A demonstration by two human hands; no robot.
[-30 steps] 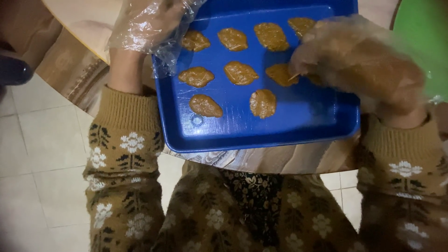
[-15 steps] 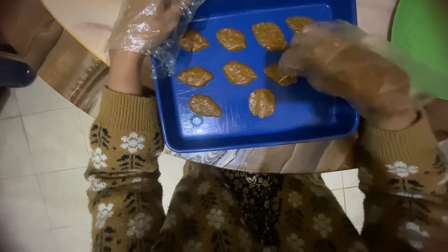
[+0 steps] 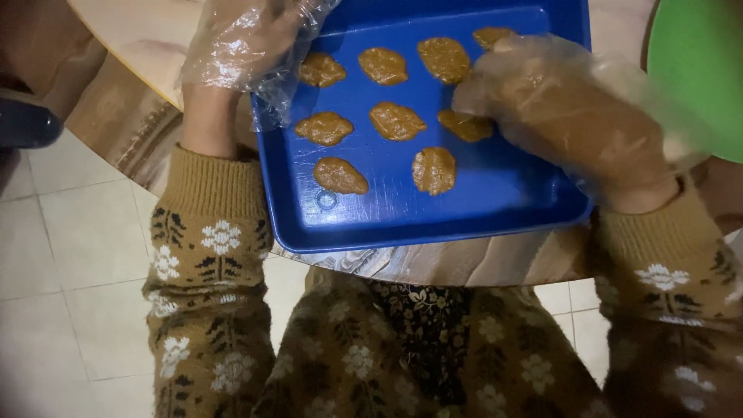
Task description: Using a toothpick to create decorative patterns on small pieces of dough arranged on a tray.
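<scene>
The head view looks straight down on a blue tray [image 3: 480, 209] that rests on a round, marbled desk [image 3: 139, 39], its near edge close to the desk's rim. On the tray lie brown, flattened dough pieces [image 3: 397, 121]. Eight can be counted: three full ones along the far row and part of a fourth [image 3: 491, 35] at its right end, three in the middle row, and two in the near row. The rightmost piece of the middle row [image 3: 464, 126] is partly covered by fingers, so its outline is not fully visible. The pieces lie apart from one another, none touching.

Two hands show, both in thin, clear plastic gloves. The left hand [image 3: 240, 39] sits at the tray's far left corner, fingers curled over the rim and closed on it; loose glove film hangs over the tray's edge. The right hand [image 3: 565, 108] hovers over the right half of the tray, fingers bent together, with their tips at the rightmost middle piece. Whether it pinches that piece or only presses on it cannot be told, since the glove is smeared and blurred.

Both arms wear brown knitted sleeves [image 3: 209, 255] with white flower patterns. A green rounded object [image 3: 696, 70] stands at the right edge, beside the tray. Pale floor tiles [image 3: 70, 248] lie below.
</scene>
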